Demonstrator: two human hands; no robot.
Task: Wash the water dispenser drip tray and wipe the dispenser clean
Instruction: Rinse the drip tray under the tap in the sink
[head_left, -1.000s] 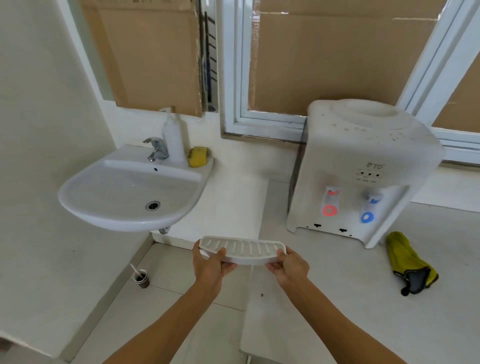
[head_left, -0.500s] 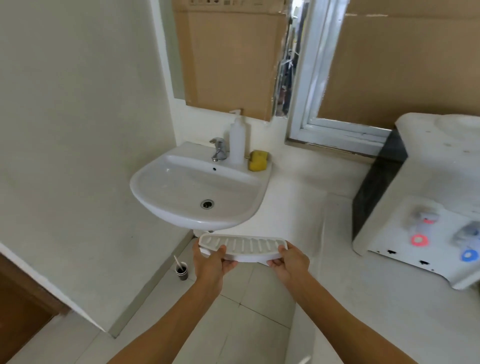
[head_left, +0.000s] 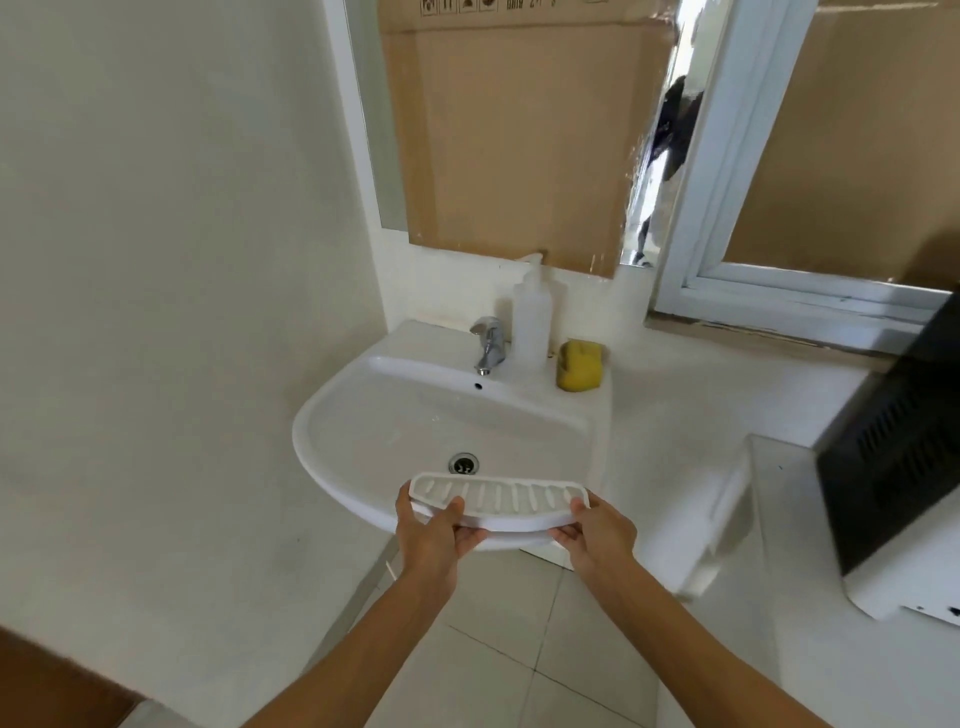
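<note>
Both forearms reach forward from the bottom of the view, and the tray (head_left: 498, 501) is held level between them at the near rim of the sink (head_left: 332, 415), slotted face up, probably so that any water left in it stays put until it is over the basin. The left hand (head_left: 434, 535) grips the tray's left end, thumb on top and fingers (head_left: 470, 538) curled underneath; the right hand (head_left: 597, 532) pinches the right end the same way, its fingers clamped on the edge. Past the tray lies the drain (head_left: 464, 462), then the tap (head_left: 488, 345), a soap bottle (head_left: 531, 322) and a yellow sponge (head_left: 581, 365) on the back ledge (all within easy reach for the washing to come, I judge). At the far right stands the dispenser (head_left: 898, 467) on the table (head_left: 810, 649), not yet wiped as far as one can tell.
</note>
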